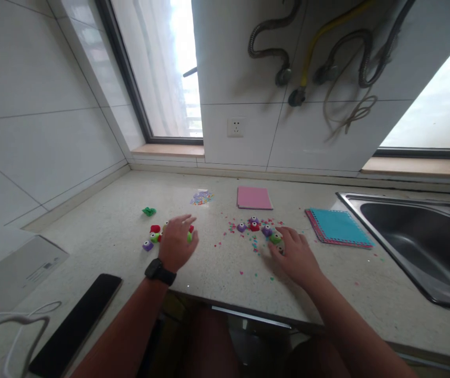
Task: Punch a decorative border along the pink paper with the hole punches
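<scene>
On the counter (217,273), our right hand (296,257) curls its fingers about a green toy (275,238); we cannot tell whether they grip it. Our left hand (177,241), its fingers loosely parted, arches over more toys (154,237). Between our hands, a red toy (253,226) sits among confetti (254,244). Beyond, we see pink paper (254,198), then a socket (236,127) on the wall (248,152).
</scene>
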Demonstrator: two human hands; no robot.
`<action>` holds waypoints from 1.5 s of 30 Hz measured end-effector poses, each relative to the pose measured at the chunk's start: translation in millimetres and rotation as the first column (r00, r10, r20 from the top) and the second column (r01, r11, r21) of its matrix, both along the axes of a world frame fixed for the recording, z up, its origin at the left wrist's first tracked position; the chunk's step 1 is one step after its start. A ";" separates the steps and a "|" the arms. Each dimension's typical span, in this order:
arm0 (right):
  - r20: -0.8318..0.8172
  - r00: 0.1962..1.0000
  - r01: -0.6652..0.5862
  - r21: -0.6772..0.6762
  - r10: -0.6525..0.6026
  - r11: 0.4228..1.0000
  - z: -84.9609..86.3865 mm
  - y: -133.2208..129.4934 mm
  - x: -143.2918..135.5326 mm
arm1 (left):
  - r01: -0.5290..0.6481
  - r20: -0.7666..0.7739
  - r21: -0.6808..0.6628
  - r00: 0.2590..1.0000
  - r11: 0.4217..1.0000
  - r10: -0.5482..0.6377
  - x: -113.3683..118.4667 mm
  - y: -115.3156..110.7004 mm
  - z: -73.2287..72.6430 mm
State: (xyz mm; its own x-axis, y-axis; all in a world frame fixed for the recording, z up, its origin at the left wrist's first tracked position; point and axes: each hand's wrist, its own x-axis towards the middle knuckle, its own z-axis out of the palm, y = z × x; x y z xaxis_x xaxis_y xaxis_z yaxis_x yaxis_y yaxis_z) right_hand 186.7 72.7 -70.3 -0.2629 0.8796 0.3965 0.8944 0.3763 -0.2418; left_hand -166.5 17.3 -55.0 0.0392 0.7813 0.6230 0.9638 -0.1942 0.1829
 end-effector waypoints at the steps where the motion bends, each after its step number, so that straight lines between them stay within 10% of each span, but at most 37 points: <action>1: 0.043 0.999 0.031 -0.020 -0.030 0.999 -1.3 -1.5 -0.2 | 0.053 -0.026 -0.062 0.998 0.997 -0.055 22.7 4.3 3.5; 6: 0.113 0.987 0.128 -0.089 -0.118 0.988 2.4 5.6 -26.1 | 0.123 -0.101 -0.314 0.982 0.941 -0.162 119.6 48.0 6.4; 11: 0.160 0.975 0.172 -0.124 -0.151 0.977 6.4 20.0 -40.0 | 0.087 -0.149 -0.387 0.977 0.918 -0.155 156.7 95.9 -4.1; 45: -0.002 0.976 0.212 -0.182 -0.216 0.960 2.7 39.1 -5.5 | 0.152 -0.269 -0.494 0.909 0.856 -0.317 171.6 132.3 -20.4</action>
